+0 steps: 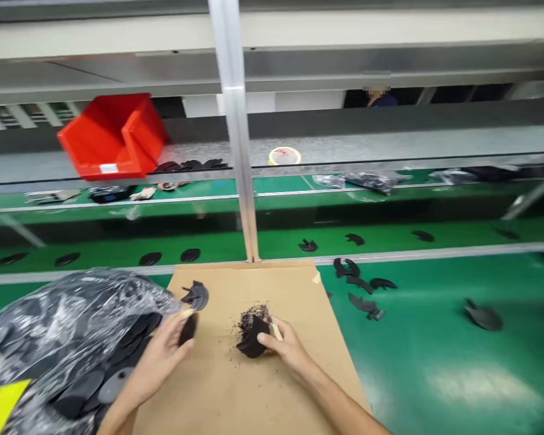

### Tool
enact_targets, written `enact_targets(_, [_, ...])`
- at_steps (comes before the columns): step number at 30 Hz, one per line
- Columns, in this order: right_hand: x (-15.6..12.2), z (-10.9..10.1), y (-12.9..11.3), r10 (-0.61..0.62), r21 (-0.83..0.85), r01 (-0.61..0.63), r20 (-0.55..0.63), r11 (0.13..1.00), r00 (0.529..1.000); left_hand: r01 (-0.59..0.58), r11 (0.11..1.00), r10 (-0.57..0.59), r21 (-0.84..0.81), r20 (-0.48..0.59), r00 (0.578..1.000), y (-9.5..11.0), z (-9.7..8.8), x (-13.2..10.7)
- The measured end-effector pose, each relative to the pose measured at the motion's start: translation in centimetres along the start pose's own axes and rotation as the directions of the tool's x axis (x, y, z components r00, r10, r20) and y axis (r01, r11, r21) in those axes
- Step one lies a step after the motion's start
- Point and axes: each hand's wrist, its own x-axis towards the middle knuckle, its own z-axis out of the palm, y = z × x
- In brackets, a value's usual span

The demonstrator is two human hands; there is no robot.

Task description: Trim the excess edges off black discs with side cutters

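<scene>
One black piece [189, 329] in the left fingers [174, 326] looks blurred.

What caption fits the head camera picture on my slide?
Left hand holding one black piece, right hand holding another black piece, over cardboard with dark crumbs.

Bare cardboard [211, 374] lies open between the left hand [161, 356] and right hand [290, 347]. A bulging plastic bag [95, 302] blocks the left side; a metal post [238, 133] rises at the cardboard's far edge; scattered black pieces [383, 284] dot the green table [408, 350] on the right.
</scene>
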Motion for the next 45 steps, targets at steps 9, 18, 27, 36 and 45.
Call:
enact_targets(9, [1.1,0.0,-1.2,0.028,-0.029,-0.028,0.004,0.999,1.0,-0.2,0.96,0.243,-0.196,0.223,0.944,5.1,8.1,2.8])
enact_targets(18, [1.3,0.9,-0.7,0.012,-0.157,-0.021,-0.062,0.987,0.998,-0.188,0.976,0.193,-0.114,0.037,0.981,4.1,8.5,2.1])
enact_targets(27, [1.0,0.9,-0.9,-0.016,-0.275,0.005,-0.039,0.961,0.999,-0.238,0.907,0.217,-0.348,-0.099,0.971,4.3,8.8,1.7])
enact_targets(36, [1.1,0.9,-1.1,0.048,-0.212,-0.045,0.007,0.976,0.999,-0.282,0.939,0.264,-0.198,-0.112,0.958,4.7,8.5,1.9])
enact_targets(45, [1.2,0.8,-1.5,0.069,-0.19,-0.077,-0.047,0.979,0.996,-0.372,0.903,0.323,-0.216,-0.231,0.918,4.2,9.0,1.6])
